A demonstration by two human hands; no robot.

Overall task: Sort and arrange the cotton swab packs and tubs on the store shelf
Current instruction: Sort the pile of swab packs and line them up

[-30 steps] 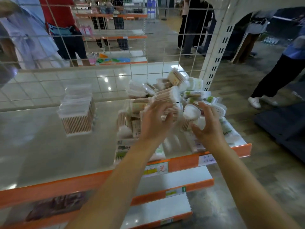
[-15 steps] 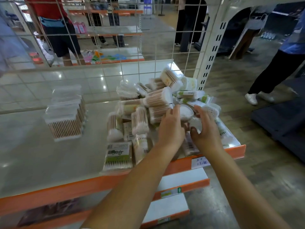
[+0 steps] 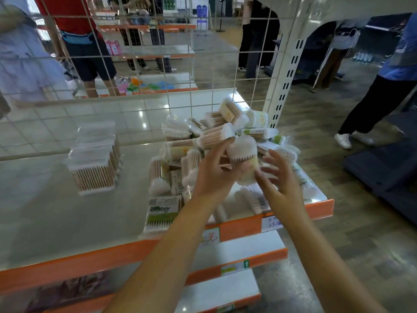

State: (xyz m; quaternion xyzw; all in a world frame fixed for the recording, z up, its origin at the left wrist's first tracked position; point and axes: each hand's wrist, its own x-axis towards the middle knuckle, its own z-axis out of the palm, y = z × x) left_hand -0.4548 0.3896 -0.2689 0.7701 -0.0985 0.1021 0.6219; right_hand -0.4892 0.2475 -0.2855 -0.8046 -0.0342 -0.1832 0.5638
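Observation:
A round tub of cotton swabs (image 3: 242, 160) is lifted just above the heap of swab packs and tubs (image 3: 216, 134) on the right half of the shelf (image 3: 45, 222). My left hand (image 3: 214, 175) grips the tub from its left side. Fingers spread, my right hand (image 3: 282, 184) is at the tub's right side; I cannot tell if it touches it. A neat stack of clear rectangular swab boxes (image 3: 94, 163) stands apart on the left. A flat green-labelled pack (image 3: 161, 213) lies at the front of the heap.
A wire grid (image 3: 158, 64) backs the shelf, and a white slotted upright (image 3: 286, 82) stands at its right rear corner. The shelf's orange front edge (image 3: 246, 224) carries price tags. Lower shelves (image 3: 225, 285) are below. People stand behind the grid and in the aisle at the right.
Both hands were in the heap, closing on a round tub. Now the tub is raised clear of the heap in my left hand, and my right hand's fingers have spread.

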